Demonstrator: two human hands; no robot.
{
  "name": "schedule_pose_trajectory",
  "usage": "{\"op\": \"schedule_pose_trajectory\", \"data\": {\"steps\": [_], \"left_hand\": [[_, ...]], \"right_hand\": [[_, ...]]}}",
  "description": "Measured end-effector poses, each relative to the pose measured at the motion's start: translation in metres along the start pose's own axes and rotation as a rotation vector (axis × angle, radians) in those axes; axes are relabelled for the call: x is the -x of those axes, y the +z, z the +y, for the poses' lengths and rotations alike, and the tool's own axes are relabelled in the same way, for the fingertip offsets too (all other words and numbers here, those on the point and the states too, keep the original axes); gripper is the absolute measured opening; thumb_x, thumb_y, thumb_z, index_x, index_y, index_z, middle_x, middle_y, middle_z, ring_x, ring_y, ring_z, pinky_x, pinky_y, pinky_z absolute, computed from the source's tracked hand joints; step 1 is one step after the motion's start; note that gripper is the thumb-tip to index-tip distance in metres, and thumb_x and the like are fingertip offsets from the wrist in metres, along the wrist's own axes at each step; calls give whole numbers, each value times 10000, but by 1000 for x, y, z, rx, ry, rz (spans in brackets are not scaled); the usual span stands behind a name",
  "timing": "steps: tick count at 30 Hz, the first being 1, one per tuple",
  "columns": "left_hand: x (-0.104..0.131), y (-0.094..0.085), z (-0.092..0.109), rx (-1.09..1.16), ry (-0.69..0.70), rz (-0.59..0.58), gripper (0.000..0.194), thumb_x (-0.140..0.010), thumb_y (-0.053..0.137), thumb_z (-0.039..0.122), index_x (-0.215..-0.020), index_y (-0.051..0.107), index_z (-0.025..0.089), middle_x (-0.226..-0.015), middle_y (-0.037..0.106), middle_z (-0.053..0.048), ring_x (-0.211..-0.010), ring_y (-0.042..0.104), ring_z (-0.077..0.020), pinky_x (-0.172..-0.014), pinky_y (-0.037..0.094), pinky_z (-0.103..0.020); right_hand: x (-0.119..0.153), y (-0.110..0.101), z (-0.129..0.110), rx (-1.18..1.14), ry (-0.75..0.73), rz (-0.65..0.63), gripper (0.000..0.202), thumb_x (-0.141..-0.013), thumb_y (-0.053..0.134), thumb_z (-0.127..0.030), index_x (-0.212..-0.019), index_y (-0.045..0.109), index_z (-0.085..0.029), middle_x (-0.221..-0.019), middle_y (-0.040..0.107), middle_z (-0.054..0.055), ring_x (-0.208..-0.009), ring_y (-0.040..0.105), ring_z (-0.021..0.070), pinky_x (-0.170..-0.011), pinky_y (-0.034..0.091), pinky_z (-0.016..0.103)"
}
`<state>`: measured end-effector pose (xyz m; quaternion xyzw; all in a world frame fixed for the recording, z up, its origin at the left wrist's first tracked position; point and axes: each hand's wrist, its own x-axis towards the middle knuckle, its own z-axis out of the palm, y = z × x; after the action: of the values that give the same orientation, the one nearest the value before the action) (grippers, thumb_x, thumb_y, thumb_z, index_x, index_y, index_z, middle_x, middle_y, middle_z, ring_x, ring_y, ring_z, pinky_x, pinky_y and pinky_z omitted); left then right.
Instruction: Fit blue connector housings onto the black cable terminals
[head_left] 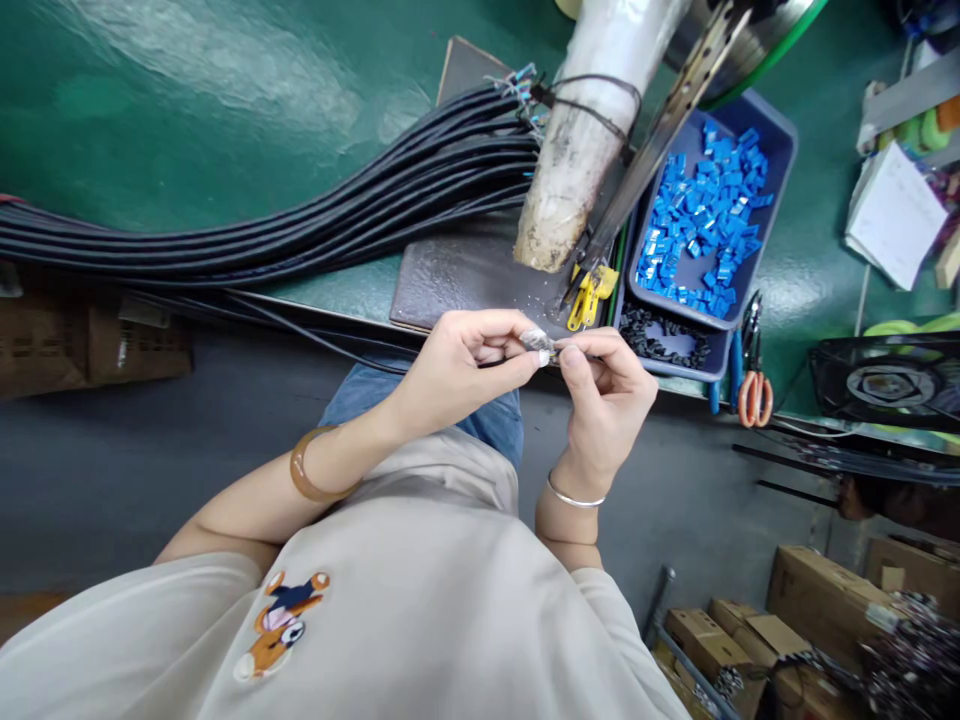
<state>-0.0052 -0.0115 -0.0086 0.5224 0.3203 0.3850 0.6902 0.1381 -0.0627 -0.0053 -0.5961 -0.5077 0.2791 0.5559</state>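
Note:
My left hand [480, 355] and my right hand [604, 385] meet in front of my body, at the table's front edge. Between my left thumb and index finger is a small silvery, crinkled piece [537, 340], partly hidden by the fingers. My right thumb and index finger are pinched right at its end; what they grip is too small to make out. Just beyond the hands lie yellow-handled snips [592, 295], on or beside a dark mat [465, 280]. Black cables [360, 200] with stripped ends run in a thick bundle across the table behind my left hand.
A grey-blue bin [784, 150] holds blue connectors [705, 210]; small black parts [660, 340] fill another bin below it. Orange-handled pliers [754, 398] lie to the right. A plastic-wrapped post [592, 130] and a metal bar [645, 160] reach down over the table.

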Motion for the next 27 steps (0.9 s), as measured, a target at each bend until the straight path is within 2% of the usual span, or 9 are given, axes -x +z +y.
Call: {"op": "schedule_pose_trajectory", "data": {"steps": [6, 10, 14, 16, 19, 21, 22, 25, 27], "left_hand": [[1, -1, -2, -84, -2, -33, 106, -790, 638, 159, -865, 568, 138, -609, 527, 46, -531, 474, -43, -509, 392, -163], [4, -3, -2, -88, -9, -63, 203, -778, 626, 146, -898, 466, 182, -600, 558, 59, -539, 546, -68, -518, 410, -173], [6, -3, -2, -127, -11, -134, 116, -802, 598, 141, -883, 517, 158, -620, 608, 24, -564, 584, -87, -533, 431, -188], [6, -5, -1, -122, -14, -158, 84, -822, 587, 148, -902, 568, 135, -638, 625, 9, -576, 593, -90, -543, 442, -193], [5, -9, 5, -126, -11, -206, 93, -842, 579, 145, -907, 638, 115, -672, 654, -7, -588, 598, -87, -554, 452, -190], [6, -11, 12, -167, 9, -313, 112, -847, 570, 127, -895, 671, 122, -739, 701, -24, -628, 625, -93, -581, 467, -190], [7, -13, 16, -211, 37, -411, 134, -847, 563, 112, -902, 683, 133, -788, 724, -30, -661, 643, -99, -609, 475, -194], [14, -14, 26, -541, 189, -752, 216, -820, 519, 32, -878, 681, 163, -793, 731, -25, -666, 645, -118, -615, 441, -223], [21, -12, 29, -839, 286, -828, 241, -763, 482, -25, -790, 631, 162, -692, 676, -24, -596, 601, -147, -543, 368, -264]], "right_hand": [[1, -5, -6, 199, -36, -20, 46, -810, 729, -230, -782, 697, -213, -765, 618, -23, -554, 414, 54, -498, 293, 254], [-1, -13, -7, 175, 4, -119, 90, -822, 722, -283, -777, 693, -211, -705, 596, -38, -522, 380, 51, -487, 268, 260], [-2, -16, -10, 275, -24, -174, 173, -818, 727, -273, -682, 648, -199, -611, 539, -61, -505, 349, 43, -485, 257, 254], [0, -15, -14, 313, -71, -128, 108, -804, 738, -289, -757, 673, -217, -592, 522, -67, -491, 361, 46, -468, 263, 248], [6, -21, -26, 174, -171, 120, 127, -840, 684, -308, -958, 665, -266, -584, 477, -77, -436, 405, 58, -407, 279, 233], [10, -38, -36, 69, -221, 226, 154, -873, 627, -242, -1020, 627, -289, -589, 510, -77, -406, 463, 73, -373, 321, 227], [10, -49, -42, 78, -228, 177, 192, -874, 615, -195, -1040, 616, -291, -598, 568, -70, -415, 523, 91, -365, 351, 231], [7, -87, -55, 267, -83, -392, 169, -848, 637, -150, -971, 629, -266, -733, 729, -15, -557, 686, 156, -454, 518, 269], [-4, -104, -56, 557, -108, -375, 113, -795, 712, -174, -806, 624, -244, -644, 690, -26, -532, 650, 130, -487, 501, 255]]}}
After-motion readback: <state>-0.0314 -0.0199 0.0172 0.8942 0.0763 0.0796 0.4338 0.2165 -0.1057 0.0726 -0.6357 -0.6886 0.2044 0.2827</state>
